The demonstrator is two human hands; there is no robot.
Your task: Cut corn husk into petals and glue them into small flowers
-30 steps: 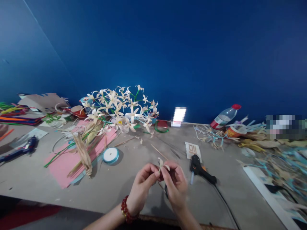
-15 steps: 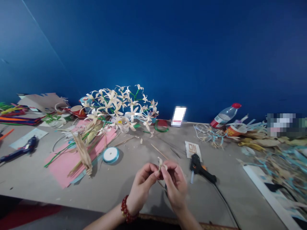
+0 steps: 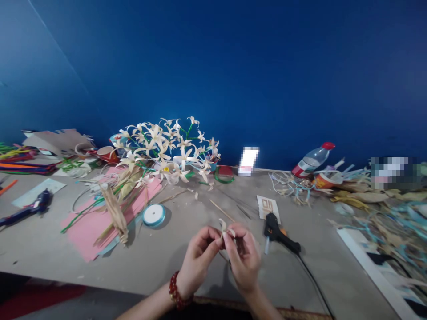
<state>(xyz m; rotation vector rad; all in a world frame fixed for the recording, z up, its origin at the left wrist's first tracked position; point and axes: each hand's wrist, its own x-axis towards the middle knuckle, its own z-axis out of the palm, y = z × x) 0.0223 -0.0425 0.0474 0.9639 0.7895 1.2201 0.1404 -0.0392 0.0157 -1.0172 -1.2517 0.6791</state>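
Between both sets of fingertips is a small cream flower [image 3: 223, 226] with narrow curled petals. My left hand [image 3: 202, 253], with a red bead bracelet [image 3: 177, 291] at the wrist, pinches it from the left. My right hand [image 3: 245, 258] pinches it from the right, thumb against the petals. A thin dark stem or wire shows below the fingers; its ends are hidden. To the right of my hands lies a black glue gun [image 3: 280, 233] with a clear glue stick. Beyond my hands stands a bunch of similar cream flowers [image 3: 171, 149] on green stems.
On the left are a blue ribbon spool [image 3: 154, 215], pink paper [image 3: 83, 231], dried husks [image 3: 115, 213] and a blue glue gun [image 3: 31, 208]. At right stand a plastic bottle [image 3: 312, 160], a paper cup [image 3: 328, 179] and a white power strip [image 3: 362, 266]. A blue wall rises behind.
My right thumb has shifted slightly on the flower, and its petals show a little more spread. Both hands stay in nearly the same place.
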